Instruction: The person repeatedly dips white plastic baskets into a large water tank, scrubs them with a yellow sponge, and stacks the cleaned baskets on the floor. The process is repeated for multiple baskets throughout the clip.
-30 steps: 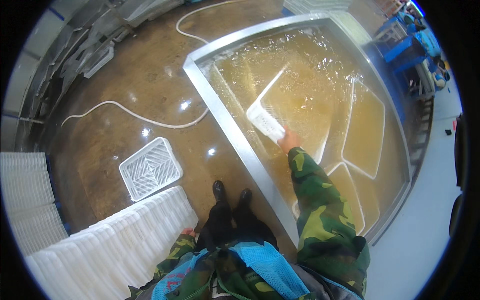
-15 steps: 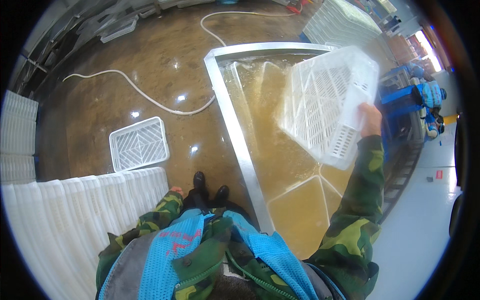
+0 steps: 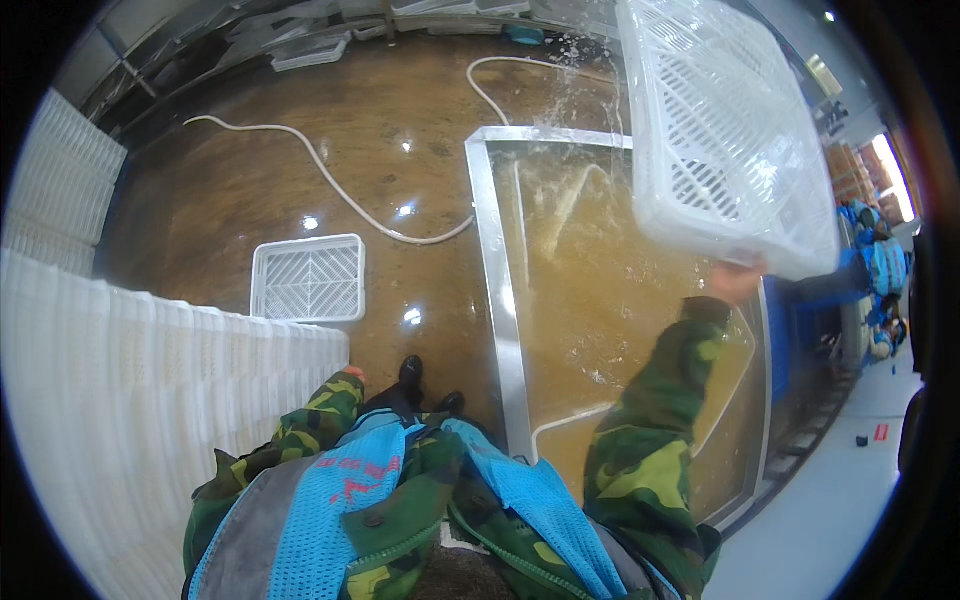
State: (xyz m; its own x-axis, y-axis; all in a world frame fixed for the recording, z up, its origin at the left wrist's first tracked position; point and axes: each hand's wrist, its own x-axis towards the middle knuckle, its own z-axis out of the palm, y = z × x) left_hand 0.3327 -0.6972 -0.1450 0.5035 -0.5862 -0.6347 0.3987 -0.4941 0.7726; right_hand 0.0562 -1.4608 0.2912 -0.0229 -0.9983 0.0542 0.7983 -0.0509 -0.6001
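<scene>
My right hand (image 3: pixel 735 281) grips the near edge of a white slatted plastic crate (image 3: pixel 735 130), raised and tilted above the far right of a metal-rimmed tank (image 3: pixel 497 290). Droplets fly beside the crate's far left corner. Murky brown water (image 3: pixel 590 300) fills the tank, and pale crate edges show under its surface. Only a bit of my left hand (image 3: pixel 355 373) shows past its sleeve, close to a tall row of nested white crates (image 3: pixel 180 390); its fingers are too hidden to read.
On the wet brown floor lies a single white crate (image 3: pixel 308 278). A pale hose (image 3: pixel 335 185) curves over the floor to the tank. More stacked crates (image 3: pixel 60 190) stand at the far left. Co-workers in blue (image 3: pixel 885 265) are at the right, beyond the tank.
My right hand has lifted the crate up and away from me, and water now splashes off it. The view has shifted, so the floor crate and hose sit farther right.
</scene>
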